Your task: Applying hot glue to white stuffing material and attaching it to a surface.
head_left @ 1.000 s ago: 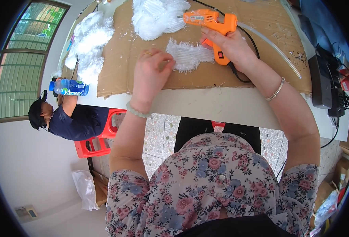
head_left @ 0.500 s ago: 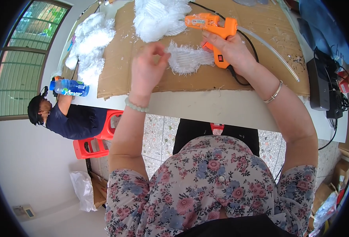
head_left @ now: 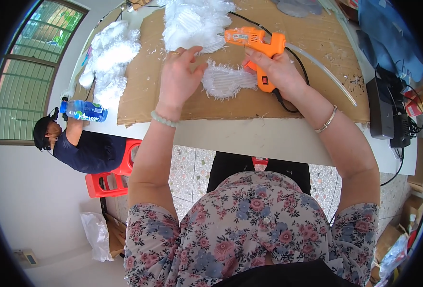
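Note:
My right hand (head_left: 284, 71) is wrapped round the handle of an orange hot glue gun (head_left: 244, 36), its nozzle pointing left. A long clear glue stick (head_left: 324, 71) sticks out of the gun's back. My left hand (head_left: 179, 79) holds nothing, its thumb and fingers apart, just left of a small white fringed piece of material (head_left: 225, 81) lying on the cardboard (head_left: 142, 79). Its fingertips are near the lower edge of a larger pile of white fringed material (head_left: 192, 26). The gun's nozzle is beside that pile; I cannot tell whether they touch.
A white fluffy heap (head_left: 110, 55) lies on the left, with a blue-capped bottle (head_left: 84, 110) nearer me. A black cord (head_left: 295, 55) passes behind the gun. To the right stands a black box (head_left: 380, 110) with cables. Another person (head_left: 89, 148) sits at the table's left side.
My left hand's fingers have uncurled from a loose pinch and reach toward the white pile. My right hand still grips the glue gun, almost in place. The whole view has shifted slightly.

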### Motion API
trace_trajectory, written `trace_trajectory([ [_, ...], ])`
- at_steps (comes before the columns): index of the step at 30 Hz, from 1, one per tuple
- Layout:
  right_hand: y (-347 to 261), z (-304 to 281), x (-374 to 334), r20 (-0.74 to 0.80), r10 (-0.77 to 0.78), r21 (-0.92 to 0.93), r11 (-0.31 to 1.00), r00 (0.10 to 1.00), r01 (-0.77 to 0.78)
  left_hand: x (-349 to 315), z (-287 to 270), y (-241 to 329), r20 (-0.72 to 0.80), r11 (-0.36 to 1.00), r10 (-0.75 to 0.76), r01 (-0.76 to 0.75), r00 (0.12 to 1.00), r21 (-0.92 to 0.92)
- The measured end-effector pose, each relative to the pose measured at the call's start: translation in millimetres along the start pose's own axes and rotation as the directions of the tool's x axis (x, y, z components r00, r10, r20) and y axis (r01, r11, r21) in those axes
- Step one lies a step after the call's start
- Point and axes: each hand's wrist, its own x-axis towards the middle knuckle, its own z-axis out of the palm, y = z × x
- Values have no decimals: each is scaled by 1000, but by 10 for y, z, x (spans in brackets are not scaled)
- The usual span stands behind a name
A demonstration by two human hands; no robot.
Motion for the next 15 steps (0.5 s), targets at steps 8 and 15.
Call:
trace_trajectory([
  [8,-7,-10,-3,-5,20,20,1000,1000,-19,-60,136,-43,133,928,348,-361,928,93],
  [15,3,-31,-4,-20,-8,7,1000,1000,9,-141,87,164,224,884,429,-458,875,95],
])
